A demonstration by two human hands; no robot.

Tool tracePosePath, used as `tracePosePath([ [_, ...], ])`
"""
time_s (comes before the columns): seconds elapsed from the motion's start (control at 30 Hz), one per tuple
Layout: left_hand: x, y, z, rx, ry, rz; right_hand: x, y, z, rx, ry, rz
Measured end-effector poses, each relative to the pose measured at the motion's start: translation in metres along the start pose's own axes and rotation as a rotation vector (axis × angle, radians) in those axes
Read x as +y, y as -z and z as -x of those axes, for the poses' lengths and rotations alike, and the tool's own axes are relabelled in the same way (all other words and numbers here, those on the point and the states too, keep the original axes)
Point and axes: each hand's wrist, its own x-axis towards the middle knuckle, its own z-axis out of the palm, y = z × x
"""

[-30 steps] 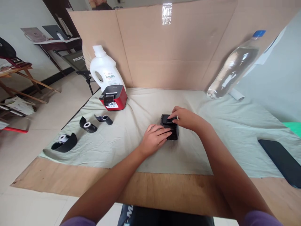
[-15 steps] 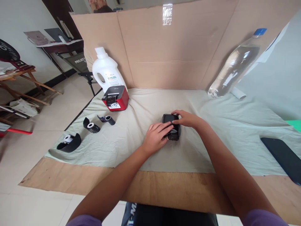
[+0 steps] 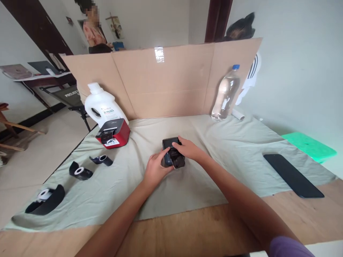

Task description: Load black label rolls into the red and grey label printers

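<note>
A small dark label printer (image 3: 170,143) sits on the cloth in front of me, with a strip of black paper (image 3: 178,161) hanging from its front. My left hand (image 3: 157,167) grips its left side, thumb on the upper front edge and fingers underneath or behind, partly hidden. On the other side, my right hand (image 3: 189,148) holds the right and back edge, its thumb resting on the top. To the left stands a red and black label printer (image 3: 118,132), also with black paper at its slot. Nearby lie black paper rolls (image 3: 83,174) with white cores.
A white detergent jug (image 3: 103,107) and a clear bottle (image 3: 226,94) stand before a cardboard screen (image 3: 166,85). A black phone (image 3: 293,175) lies at the right, near a green stool (image 3: 308,144). Beyond the screen, a person (image 3: 92,32) is visible.
My view has tilted up and turned right. My left hand has shifted from the printer's front top to its left side; the printer is slightly turned and more black paper shows.
</note>
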Motion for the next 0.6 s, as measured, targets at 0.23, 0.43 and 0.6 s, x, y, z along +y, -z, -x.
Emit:
tracePosePath([
  [0.23,0.065,-0.066,-0.106,-0.046,-0.117,0.150,0.085,0.066,-0.009,0.397,0.013,-0.279],
  [0.43,0.136,-0.171,-0.176,-0.201,-0.073,0.233,0.193,0.124,-0.014,0.727,-0.116,-0.354],
  [0.6,0.153,-0.220,-0.192,-0.257,-0.125,0.233,0.239,0.135,-0.009,0.766,-0.159,-0.454],
])
